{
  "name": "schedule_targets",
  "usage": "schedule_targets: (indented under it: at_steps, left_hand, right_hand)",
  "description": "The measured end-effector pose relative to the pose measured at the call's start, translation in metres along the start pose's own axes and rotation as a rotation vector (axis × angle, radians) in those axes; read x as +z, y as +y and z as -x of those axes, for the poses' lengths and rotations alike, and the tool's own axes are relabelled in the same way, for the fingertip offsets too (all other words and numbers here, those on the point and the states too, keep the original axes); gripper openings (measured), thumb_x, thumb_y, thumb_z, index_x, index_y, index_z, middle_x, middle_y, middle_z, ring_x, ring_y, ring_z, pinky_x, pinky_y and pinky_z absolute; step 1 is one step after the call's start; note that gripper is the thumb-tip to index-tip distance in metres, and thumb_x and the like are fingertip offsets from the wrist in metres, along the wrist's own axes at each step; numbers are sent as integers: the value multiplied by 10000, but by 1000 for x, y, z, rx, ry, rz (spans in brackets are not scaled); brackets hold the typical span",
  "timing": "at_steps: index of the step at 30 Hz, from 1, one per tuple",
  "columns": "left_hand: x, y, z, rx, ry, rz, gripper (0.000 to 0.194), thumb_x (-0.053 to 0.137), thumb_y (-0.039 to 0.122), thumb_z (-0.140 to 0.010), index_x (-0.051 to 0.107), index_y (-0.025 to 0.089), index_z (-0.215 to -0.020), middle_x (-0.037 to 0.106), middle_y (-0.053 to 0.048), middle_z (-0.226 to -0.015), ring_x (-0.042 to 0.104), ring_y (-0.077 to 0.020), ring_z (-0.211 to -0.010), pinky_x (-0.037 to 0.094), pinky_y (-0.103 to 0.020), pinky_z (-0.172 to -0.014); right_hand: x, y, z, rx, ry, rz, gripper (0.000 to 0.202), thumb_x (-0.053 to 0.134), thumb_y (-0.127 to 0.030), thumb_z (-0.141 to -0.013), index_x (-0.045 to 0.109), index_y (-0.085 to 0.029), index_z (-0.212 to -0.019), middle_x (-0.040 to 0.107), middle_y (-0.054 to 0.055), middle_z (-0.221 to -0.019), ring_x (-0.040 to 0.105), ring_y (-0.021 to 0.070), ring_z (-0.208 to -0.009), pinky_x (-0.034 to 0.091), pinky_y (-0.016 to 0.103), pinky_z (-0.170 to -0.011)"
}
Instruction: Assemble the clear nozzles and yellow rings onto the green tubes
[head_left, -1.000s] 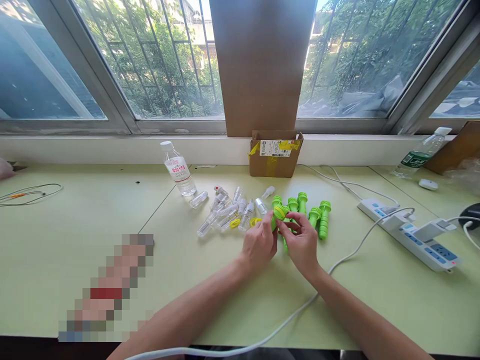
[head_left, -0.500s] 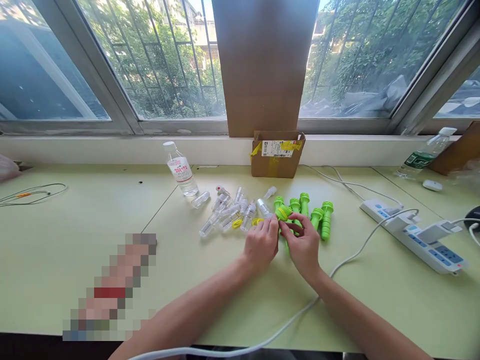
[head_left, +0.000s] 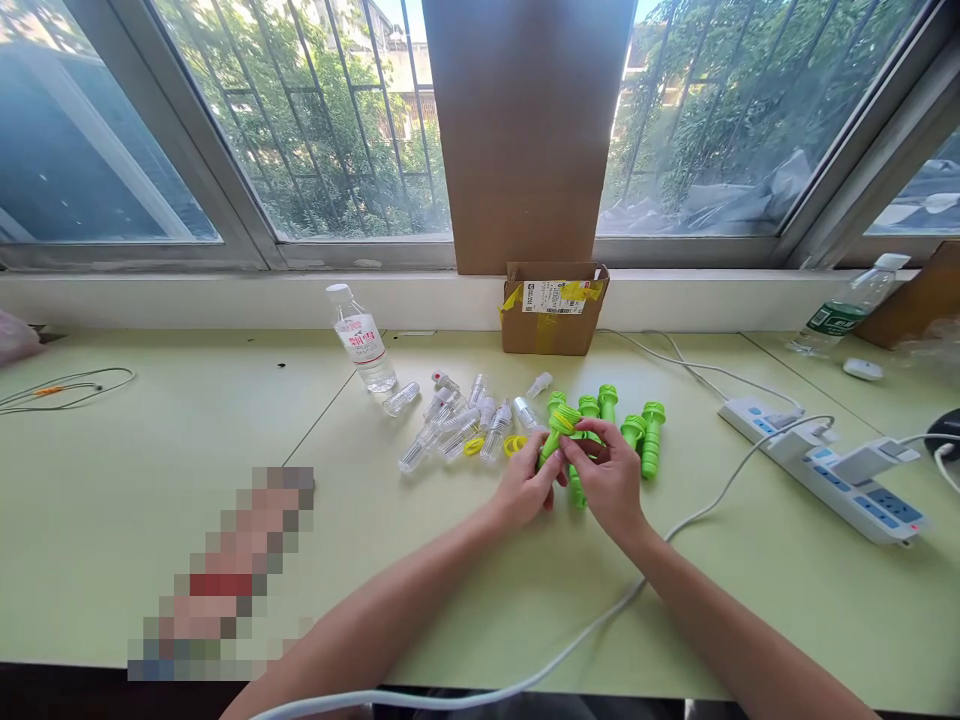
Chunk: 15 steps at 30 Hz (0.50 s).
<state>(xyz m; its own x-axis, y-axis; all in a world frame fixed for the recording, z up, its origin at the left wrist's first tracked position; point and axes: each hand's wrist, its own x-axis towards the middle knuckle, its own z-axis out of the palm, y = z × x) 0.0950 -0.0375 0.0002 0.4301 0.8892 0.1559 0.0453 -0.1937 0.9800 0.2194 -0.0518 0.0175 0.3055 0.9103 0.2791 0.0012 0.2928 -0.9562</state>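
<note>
My left hand (head_left: 525,488) is closed around the shaft of a bright green plastic tube-shaped piece (head_left: 553,443), which tilts with its wide ribbed head up and to the right. A yellow band shows around that head. My right hand (head_left: 609,485) pinches at the same piece, with thumb and fingers by the head; its contact points are partly hidden. Several like green pieces (head_left: 652,440) stand or lie just beyond and right of my hands. To the left are clear plastic tubes (head_left: 459,425) in a loose pile, with yellow rings (head_left: 514,445) beside them.
A water bottle (head_left: 363,340) stands behind the tubes. A small cardboard box (head_left: 547,330) sits against the sill. At right are a power strip (head_left: 832,480) and another bottle (head_left: 847,308). A white cable (head_left: 600,625) runs under my right forearm. A pixelated patch covers something at left.
The green piece has been tipped so that more of its shaft shows. My left hand has turned and lowered slightly around it, and my right fingers have shifted near its head.
</note>
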Motion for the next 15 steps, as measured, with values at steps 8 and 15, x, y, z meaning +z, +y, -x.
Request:
schedule_targets:
  at_steps: [8,15]
  left_hand:
    - [-3,1,0,-31,-85,162,394,366,510,-936,484,174,-1104,490,62,-589,364,-44,-316,241,-180,-298]
    - [-3,1,0,42,-28,-22,399,376,490,-943,494,179,-1165,520,52,-612,394,-45,-360,324,-182,-387]
  right_hand:
    - [-2,2,-1,-23,-37,-29,262,744,-304,-709,592,-217,-904,669,-1,-809,693,181,-718,598,295,-618]
    - [0,-1,3,15,-20,-33,292,719,-353,-724,575,-212,-935,667,14,-810,691,199,-688,553,255,-442]
